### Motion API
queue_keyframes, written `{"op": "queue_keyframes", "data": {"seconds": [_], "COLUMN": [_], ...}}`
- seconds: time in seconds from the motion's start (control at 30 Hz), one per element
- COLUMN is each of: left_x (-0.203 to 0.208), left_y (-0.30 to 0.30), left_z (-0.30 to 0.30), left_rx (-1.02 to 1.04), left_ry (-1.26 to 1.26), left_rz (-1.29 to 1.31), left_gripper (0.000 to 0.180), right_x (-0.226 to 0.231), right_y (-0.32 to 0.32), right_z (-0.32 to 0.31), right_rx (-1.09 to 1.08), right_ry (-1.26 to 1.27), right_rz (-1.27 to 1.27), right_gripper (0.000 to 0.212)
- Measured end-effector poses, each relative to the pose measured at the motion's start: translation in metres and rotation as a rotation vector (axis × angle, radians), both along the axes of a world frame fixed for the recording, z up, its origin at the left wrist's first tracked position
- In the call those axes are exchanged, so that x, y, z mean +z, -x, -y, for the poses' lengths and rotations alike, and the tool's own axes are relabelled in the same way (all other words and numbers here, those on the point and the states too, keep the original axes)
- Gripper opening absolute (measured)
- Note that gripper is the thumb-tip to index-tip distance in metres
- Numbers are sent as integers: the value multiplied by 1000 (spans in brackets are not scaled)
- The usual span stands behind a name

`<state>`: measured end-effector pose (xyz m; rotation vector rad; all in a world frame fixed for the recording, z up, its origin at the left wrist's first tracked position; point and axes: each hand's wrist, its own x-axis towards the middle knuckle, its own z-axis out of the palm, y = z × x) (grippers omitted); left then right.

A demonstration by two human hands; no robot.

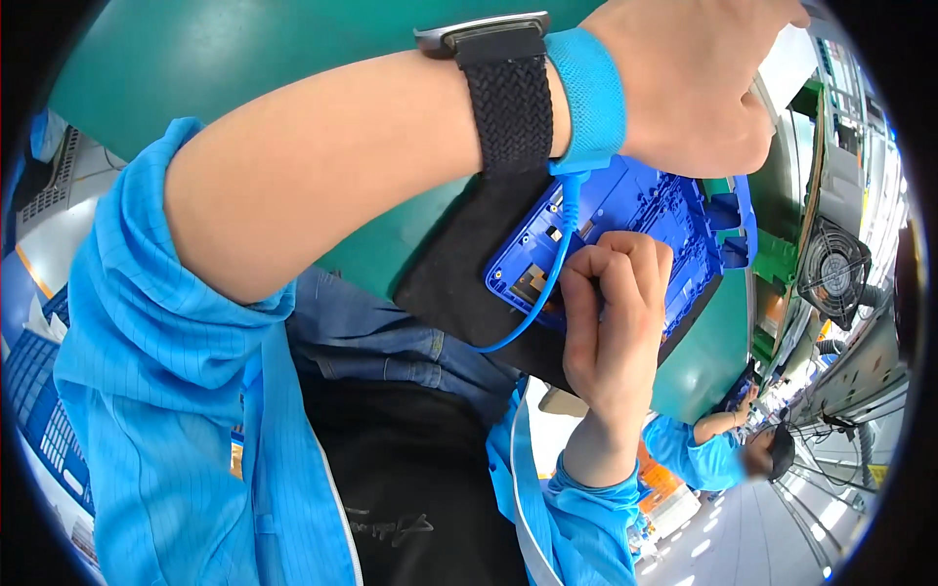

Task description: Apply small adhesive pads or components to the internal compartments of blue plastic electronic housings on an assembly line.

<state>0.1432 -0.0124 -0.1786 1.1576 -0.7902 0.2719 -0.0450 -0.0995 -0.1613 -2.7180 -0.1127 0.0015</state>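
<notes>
A blue plastic housing, with ribs, clips and small fittings inside, lies tilted on a black mat. Over its near part is my right hand, fingers curled into a pinch; whatever they hold is hidden. My left arm crosses above the housing, and my left hand is beyond it at the upper right. Its thumb is bent and one fingertip shows at the edge, the other fingers out of sight. A blue wrist strap and a watch with a black braided band circle that wrist.
From the strap a blue cord runs down across the housing. Beneath the mat is a green tabletop. A black fan stands at the right, past green fixtures. Another person in blue works farther along; a blue crate sits at left.
</notes>
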Motion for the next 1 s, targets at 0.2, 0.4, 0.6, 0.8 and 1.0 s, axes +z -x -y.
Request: {"op": "queue_keyframes", "data": {"seconds": [0.2, 0.4, 0.6, 0.8, 1.0], "left_x": [-12, 15, -18, -16, -13], "left_y": [-4, -12, -14, 30, 74], "left_z": [-5, -2, 12, -29, -62], "left_rx": [2, -13, 122, -269, -609], "left_ry": [34, -284, -203, -309, -379], "left_rz": [-22, -37, 66, -323, -499], "left_gripper": [50, 50, 59, 67, 68], "right_x": [-4, -4, -9, -11, -101], "right_y": [-8, -4, 93, 170, 175], "right_z": [-1, 0, 17, -18, -46], "right_rx": [-25, -113, -317, -210, -184], "right_ry": [-76, -230, -610, -905, -804], "right_rz": [-12, 179, 285, -277, -276], "right_gripper": [24, 35, 13, 13, 24]}}
